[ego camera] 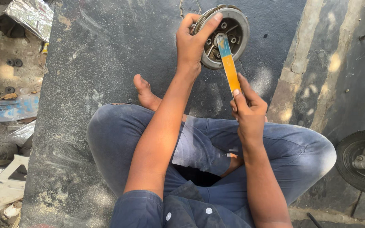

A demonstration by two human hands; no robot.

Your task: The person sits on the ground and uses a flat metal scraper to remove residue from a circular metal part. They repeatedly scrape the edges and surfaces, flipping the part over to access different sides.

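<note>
**On a dark slab: two hands, one clutch, one brush**

On the dark stone slab [106, 84] one person sat cross-legged in blue jeans, with one bare foot [145, 93] showing beyond the left knee. The left hand [192, 44] was closed around the rim of one round metal clutch [224, 36], thumb and fingers curled over its near edge, so that the part stood tilted with its open face toward the camera. Several small bolt posts showed inside the clutch; their exact number could not be told. The right hand [246, 109] was closed in a pinch on the lower end of one flat brush [230, 63], orange along the handle and blue toward the top, whose tip lay inside the open face of the clutch. The clutch was held above the slab, well beyond the knees.

To the left of the slab lay one sheet of crumpled foil [30, 14], three small black rings [13, 63] on the dirt, and one white plastic panel [3, 185]. At the right edge one tyre [360, 162] stood on the paving.
</note>
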